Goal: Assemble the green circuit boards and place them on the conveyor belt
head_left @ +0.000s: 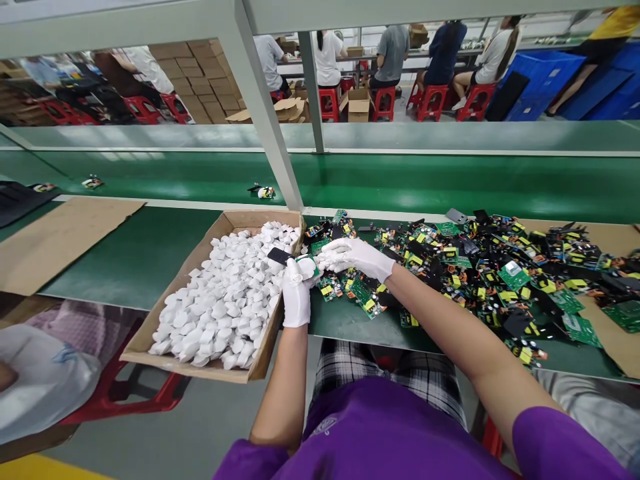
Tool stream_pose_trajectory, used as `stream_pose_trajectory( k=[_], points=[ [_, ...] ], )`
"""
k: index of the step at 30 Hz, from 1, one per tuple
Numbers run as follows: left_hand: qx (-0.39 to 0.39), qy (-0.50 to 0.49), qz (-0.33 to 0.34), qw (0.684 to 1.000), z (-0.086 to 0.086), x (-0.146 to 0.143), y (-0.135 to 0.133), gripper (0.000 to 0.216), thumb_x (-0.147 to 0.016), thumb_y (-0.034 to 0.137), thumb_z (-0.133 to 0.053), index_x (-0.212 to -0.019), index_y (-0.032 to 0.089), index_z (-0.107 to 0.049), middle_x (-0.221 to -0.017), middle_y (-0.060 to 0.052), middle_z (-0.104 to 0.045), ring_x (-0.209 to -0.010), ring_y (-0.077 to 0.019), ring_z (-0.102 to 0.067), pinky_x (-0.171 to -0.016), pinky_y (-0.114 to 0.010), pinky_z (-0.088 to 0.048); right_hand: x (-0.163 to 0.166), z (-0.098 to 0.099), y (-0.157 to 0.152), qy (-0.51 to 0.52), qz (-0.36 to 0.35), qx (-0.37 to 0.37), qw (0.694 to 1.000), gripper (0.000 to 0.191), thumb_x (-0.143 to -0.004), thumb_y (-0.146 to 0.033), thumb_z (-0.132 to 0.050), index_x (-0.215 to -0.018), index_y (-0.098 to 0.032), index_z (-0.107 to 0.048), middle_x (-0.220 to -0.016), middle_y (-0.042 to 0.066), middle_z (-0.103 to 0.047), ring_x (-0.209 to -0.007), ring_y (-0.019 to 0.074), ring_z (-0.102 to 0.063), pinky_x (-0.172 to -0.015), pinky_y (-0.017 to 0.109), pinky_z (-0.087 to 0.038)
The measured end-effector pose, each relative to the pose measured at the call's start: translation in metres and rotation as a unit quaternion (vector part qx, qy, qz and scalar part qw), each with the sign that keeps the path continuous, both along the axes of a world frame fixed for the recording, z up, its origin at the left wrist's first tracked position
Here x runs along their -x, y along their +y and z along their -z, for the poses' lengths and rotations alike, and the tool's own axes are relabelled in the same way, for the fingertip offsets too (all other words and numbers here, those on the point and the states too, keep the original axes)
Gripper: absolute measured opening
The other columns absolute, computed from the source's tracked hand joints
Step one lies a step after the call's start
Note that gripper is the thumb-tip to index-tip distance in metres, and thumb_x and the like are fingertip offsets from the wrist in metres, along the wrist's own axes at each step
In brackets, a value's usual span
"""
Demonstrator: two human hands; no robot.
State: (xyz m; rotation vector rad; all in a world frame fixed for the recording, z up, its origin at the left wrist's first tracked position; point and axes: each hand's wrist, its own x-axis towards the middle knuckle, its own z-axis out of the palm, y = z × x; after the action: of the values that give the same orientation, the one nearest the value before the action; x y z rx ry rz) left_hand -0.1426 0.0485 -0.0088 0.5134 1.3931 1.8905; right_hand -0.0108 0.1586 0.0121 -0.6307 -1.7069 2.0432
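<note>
My left hand (297, 299), in a white glove, is closed on a small circuit board at the right edge of a cardboard tray (265, 363). On the board sit a white rounded piece (307, 267) and a flat black plate (279, 256) that sticks out to the left. My right hand (357, 257), also gloved, reaches in from the right with its fingers stretched toward the board. Whether its fingertips touch the board I cannot make out. White rounded pieces (220, 300) fill the tray. Right of my hands lies a wide heap of circuit boards (445, 260) with yellow, black and green parts.
Behind the green bench runs a green conveyor belt (425, 183) carrying a few separate boards (265, 192). A slanted grey post (265, 107) rises behind the tray. Flat cardboard (65, 233) lies at left. Seated co-workers are beside me and across the room.
</note>
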Motion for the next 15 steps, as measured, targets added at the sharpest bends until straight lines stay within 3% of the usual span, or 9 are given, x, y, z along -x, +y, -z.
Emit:
stream_pose_trajectory(
  k=[5, 9, 12, 15],
  points=[
    [-0.025, 0.012, 0.006, 1.0, 0.0, -0.003, -0.006, 0.056, -0.08, 0.071, -0.055, -0.088, 0.016, -0.064, -0.078, -0.008, -0.07, -0.074, -0.0226, -0.069, -0.062, -0.033, -0.057, 0.004, 0.0, 0.003, 0.017, 0.015, 0.052, 0.998, 0.031, -0.072, -0.023, -0.076, -0.101, -0.015, -0.069, -0.094, 0.008, -0.077, -0.068, 0.0114, -0.068, -0.062, 0.021, -0.056],
    [-0.016, 0.079, -0.045, 0.996, -0.002, -0.003, -0.006, 0.053, -0.081, 0.068, -0.058, -0.09, 0.017, -0.067, -0.076, -0.006, -0.07, -0.07, -0.0211, -0.068, -0.06, -0.032, -0.056, 0.005, -0.004, 0.002, 0.02, 0.012, 0.046, 0.999, 0.032, -0.073, -0.021, -0.075, -0.104, -0.015, -0.069, -0.093, 0.007, -0.077, -0.068, 0.0105, -0.067, -0.062, 0.02, -0.055],
    [-0.01, 0.092, -0.02, 0.996, -0.009, -0.002, -0.003, 0.042, -0.073, 0.051, -0.076, -0.098, 0.018, -0.066, -0.077, -0.003, -0.071, -0.067, -0.0179, -0.068, -0.059, -0.028, -0.055, 0.002, -0.008, 0.0, 0.024, -0.001, 0.033, 0.999, 0.034, -0.073, -0.023, -0.075, -0.105, -0.016, -0.069, -0.101, 0.007, -0.075, -0.075, 0.0122, -0.068, -0.065, 0.022, -0.056],
    [-0.009, 0.095, 0.015, 0.995, -0.014, -0.002, 0.0, 0.051, -0.056, 0.025, -0.089, -0.1, 0.018, -0.065, -0.086, -0.003, -0.074, -0.073, -0.0174, -0.07, -0.067, -0.028, -0.057, -0.001, -0.012, -0.002, 0.027, -0.029, -0.005, 0.999, 0.039, -0.072, -0.024, -0.076, -0.109, -0.016, -0.068, -0.106, 0.008, -0.074, -0.082, 0.0145, -0.068, -0.066, 0.023, -0.057]
  ],
)
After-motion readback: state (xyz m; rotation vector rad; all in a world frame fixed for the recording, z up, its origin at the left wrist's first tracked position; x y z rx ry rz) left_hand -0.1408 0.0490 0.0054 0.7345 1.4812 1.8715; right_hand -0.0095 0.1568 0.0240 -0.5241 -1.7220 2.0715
